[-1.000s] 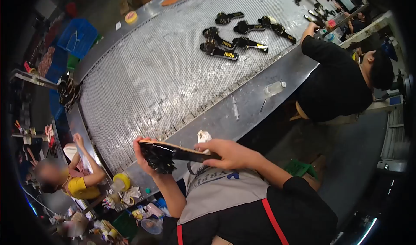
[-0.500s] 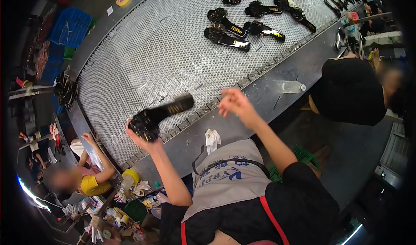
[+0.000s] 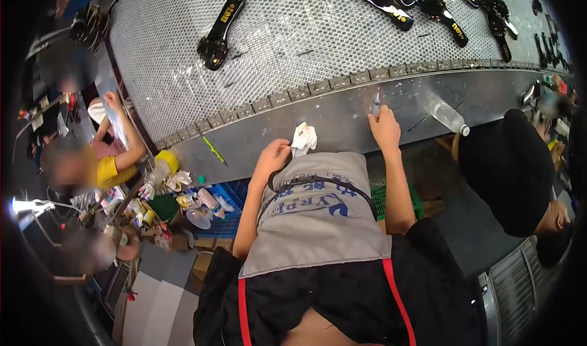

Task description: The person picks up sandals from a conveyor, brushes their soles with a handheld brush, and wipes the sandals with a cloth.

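Note:
My right hand (image 3: 386,129) is at the metal table edge, its fingers closed around the near end of a small clear syringe-like tube (image 3: 376,104) whose thin tip points away from me. Beside a crumpled white tissue (image 3: 304,137), my left hand (image 3: 273,157) rests on the edge with fingers loosely extended; I see nothing in it. A black slipper (image 3: 223,30) with a dark, shiny ornament and gold lettering lies by itself on the metal mesh (image 3: 165,46).
Several similar slippers (image 3: 441,16) lie on the mesh at upper right. A clear bottle (image 3: 449,116) lies on the metal border, and a yellow-green cutter (image 3: 214,150) lies left. Co-workers sit on both sides: a yellow sleeve (image 3: 115,167) at left, a dark shirt (image 3: 506,172) at right.
The slipper has left my left hand and lies on the mesh. My left hand has drawn back beside the tissue; my right hand has come down onto the tube. The view has turned.

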The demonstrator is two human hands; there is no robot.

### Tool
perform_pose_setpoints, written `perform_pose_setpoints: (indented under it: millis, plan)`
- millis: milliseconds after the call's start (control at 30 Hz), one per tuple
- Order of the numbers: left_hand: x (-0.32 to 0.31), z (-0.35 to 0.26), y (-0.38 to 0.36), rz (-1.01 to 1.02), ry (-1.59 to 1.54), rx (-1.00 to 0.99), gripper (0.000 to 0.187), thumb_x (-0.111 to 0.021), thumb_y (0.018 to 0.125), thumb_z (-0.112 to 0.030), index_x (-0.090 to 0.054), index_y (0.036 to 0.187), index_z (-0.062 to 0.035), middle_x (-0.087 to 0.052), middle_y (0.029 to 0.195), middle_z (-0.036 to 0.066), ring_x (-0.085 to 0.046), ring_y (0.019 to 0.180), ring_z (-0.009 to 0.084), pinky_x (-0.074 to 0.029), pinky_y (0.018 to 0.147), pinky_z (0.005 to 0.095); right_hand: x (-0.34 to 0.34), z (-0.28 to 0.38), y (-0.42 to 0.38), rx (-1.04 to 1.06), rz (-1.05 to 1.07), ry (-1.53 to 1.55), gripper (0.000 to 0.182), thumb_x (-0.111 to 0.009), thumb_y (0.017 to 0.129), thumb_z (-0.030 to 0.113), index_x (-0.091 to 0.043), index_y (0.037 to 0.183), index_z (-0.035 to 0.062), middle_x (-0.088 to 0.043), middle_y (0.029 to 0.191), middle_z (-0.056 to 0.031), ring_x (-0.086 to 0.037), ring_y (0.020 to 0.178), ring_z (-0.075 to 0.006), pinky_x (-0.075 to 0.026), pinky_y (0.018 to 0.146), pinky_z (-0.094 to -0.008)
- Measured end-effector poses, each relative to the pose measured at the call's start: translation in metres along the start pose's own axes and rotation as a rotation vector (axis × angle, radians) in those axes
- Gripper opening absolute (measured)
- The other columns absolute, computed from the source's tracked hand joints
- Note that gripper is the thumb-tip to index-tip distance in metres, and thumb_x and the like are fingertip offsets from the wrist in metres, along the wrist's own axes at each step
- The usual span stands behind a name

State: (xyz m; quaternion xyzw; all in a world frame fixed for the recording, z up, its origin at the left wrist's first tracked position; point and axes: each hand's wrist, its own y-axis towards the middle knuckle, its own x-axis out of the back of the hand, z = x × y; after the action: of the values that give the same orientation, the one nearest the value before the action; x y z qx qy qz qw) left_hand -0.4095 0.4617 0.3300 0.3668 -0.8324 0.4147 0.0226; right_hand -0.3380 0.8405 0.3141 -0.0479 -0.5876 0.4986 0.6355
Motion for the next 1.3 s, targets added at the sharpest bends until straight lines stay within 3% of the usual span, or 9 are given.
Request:
perform_pose_setpoints:
  millis: [333, 500, 733, 800, 867, 933, 967, 1167, 1300]
  plan:
    - [-0.054, -0.036, 0.014, -0.159, 0.701, -0.167, 0.061, -0.077, 0.084, -0.050, -0.057, 0.122, -0.0064, -0.066, 0.116, 0.012, -0.069, 0.102, 0.0335, -0.051, 0.083, 0.0555, -0.047, 0.030, -0.055, 0.292, 0.148, 0.168, 0.032, -0.076, 0.089, 0.031, -0.058, 0.093, 0.0052, -0.070, 0.082, -0.0110, -0.070, 0.077, -0.0309, -0.053, 0.070, -0.0425]
    - [-0.071, 0.002, 0.019, -0.287, 0.541, -0.269, 0.043, -0.075, 0.084, -0.035, -0.058, 0.110, -0.0047, -0.068, 0.108, 0.016, -0.068, 0.099, 0.0395, -0.055, 0.079, 0.0544, -0.115, 0.048, -0.060, 0.357, 0.437, 0.343, 0.031, -0.073, 0.093, 0.029, -0.058, 0.098, 0.0025, -0.071, 0.080, -0.0099, -0.069, 0.059, -0.0171, -0.052, 0.049, -0.0324]
    - [-0.073, 0.034, 0.021, -0.356, 0.236, -0.250, 0.038, -0.073, 0.083, -0.027, -0.060, 0.106, -0.0008, -0.067, 0.107, 0.025, -0.065, 0.101, 0.0479, -0.054, 0.085, 0.0540, -0.164, 0.084, -0.075, 0.207, 0.371, 0.572, 0.029, -0.071, 0.097, 0.025, -0.056, 0.110, 0.0041, -0.070, 0.087, -0.0074, -0.070, 0.066, -0.0153, -0.054, 0.051, -0.0274]
    - [-0.085, 0.047, 0.033, -0.502, 0.171, -0.317, 0.043, -0.074, 0.084, -0.024, -0.056, 0.114, 0.0002, -0.067, 0.105, 0.023, -0.070, 0.093, 0.0408, -0.057, 0.078, 0.0489, -0.165, 0.093, -0.074, 0.137, 0.402, 0.740, 0.022, -0.070, 0.096, 0.021, -0.058, 0.108, 0.0064, -0.068, 0.085, -0.0055, -0.067, 0.065, -0.0139, -0.052, 0.051, -0.0255]
    - [-0.052, 0.016, 0.007, -0.221, -0.646, -0.150, 0.050, -0.081, 0.079, -0.023, -0.055, 0.114, 0.0029, -0.065, 0.101, 0.017, -0.069, 0.085, 0.0267, -0.058, 0.070, 0.0400, -0.164, 0.099, -0.077, 0.135, 0.471, 0.833, 0.018, -0.068, 0.095, 0.017, -0.059, 0.108, 0.0074, -0.067, 0.085, -0.0037, -0.063, 0.062, -0.0119, -0.051, 0.051, -0.0243]
    - [-0.031, 0.000, -0.015, -0.051, -0.810, -0.142, 0.047, -0.067, 0.088, -0.014, -0.045, 0.127, -0.0011, -0.062, 0.103, 0.012, -0.068, 0.081, 0.0161, -0.054, 0.059, 0.0324, -0.158, 0.109, -0.085, 0.168, 0.571, 0.871, 0.017, -0.067, 0.095, 0.015, -0.059, 0.108, 0.0074, -0.066, 0.084, -0.0025, -0.059, 0.060, -0.0103, -0.050, 0.051, -0.0238]
    - [-0.040, 0.013, -0.012, -0.220, -0.786, -0.233, 0.043, -0.065, 0.090, -0.018, -0.048, 0.126, -0.0027, -0.063, 0.099, 0.010, -0.065, 0.071, 0.0140, -0.049, 0.052, 0.0292, -0.158, 0.118, -0.091, 0.197, 0.559, 0.855, 0.017, -0.066, 0.094, 0.014, -0.059, 0.108, 0.0074, -0.065, 0.083, -0.0019, -0.057, 0.058, -0.0096, -0.049, 0.051, -0.0238]
    - [-0.011, 0.092, -0.047, -0.251, -1.189, 0.003, 0.027, -0.057, 0.095, -0.024, -0.059, 0.118, -0.0101, -0.064, 0.092, 0.003, -0.056, 0.063, 0.0090, -0.044, 0.048, 0.0266, -0.159, 0.125, -0.114, 0.256, 0.526, 0.776, 0.020, -0.066, 0.091, 0.009, -0.059, 0.109, 0.0087, -0.061, 0.079, 0.0003, -0.051, 0.049, -0.0080, -0.046, 0.047, -0.0227]
    - [0.025, 0.144, -0.066, -0.556, -0.989, 0.082, 0.022, -0.062, 0.096, -0.016, -0.057, 0.115, -0.0063, -0.070, 0.096, 0.005, -0.062, 0.064, 0.0122, -0.048, 0.049, 0.0269, -0.161, 0.118, -0.113, 0.254, 0.510, 0.773, 0.019, -0.067, 0.090, 0.009, -0.058, 0.107, 0.0085, -0.063, 0.079, -0.0002, -0.052, 0.048, -0.0085, -0.045, 0.046, -0.0227]
